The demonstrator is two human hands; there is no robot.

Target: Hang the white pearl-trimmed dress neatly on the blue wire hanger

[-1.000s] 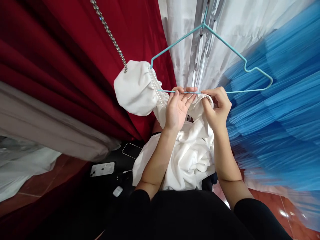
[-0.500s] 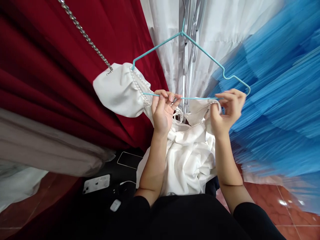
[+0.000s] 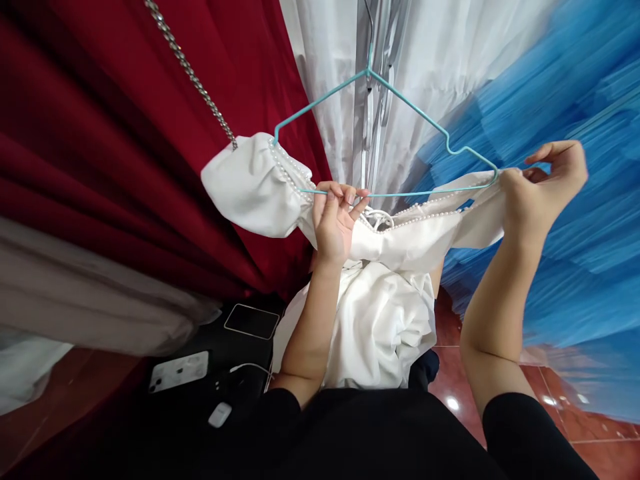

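A light-blue clothes hanger (image 3: 327,95) hangs in front of me. My left hand (image 3: 339,220) pinches its bottom bar left of centre. A white dress (image 3: 383,320) with pearl trim along its neckline lies bunched over my lap. The dress's left puff sleeve (image 3: 250,187) sits on the hanger's left end. With my right hand (image 3: 545,187) I grip the other sleeve (image 3: 480,213), drawn out just past the hanger's right end. The right end of the hanger lies at that sleeve's pearl-edged opening. White cord loops (image 3: 379,219) show at the middle of the neckline.
Red fabric (image 3: 210,67) hangs at left with a metal chain (image 3: 190,70) before it. Blue tulle (image 3: 590,267) fills the right side. White cloth and metal rods (image 3: 373,127) stand behind. Two phones (image 3: 180,371), a cable and a small white case (image 3: 219,415) lie on a black surface.
My right hand has moved right from the hanger's bottom bar, pulling the right sleeve outward so the neckline is stretched along the bar. My left hand keeps its hold on the bar.
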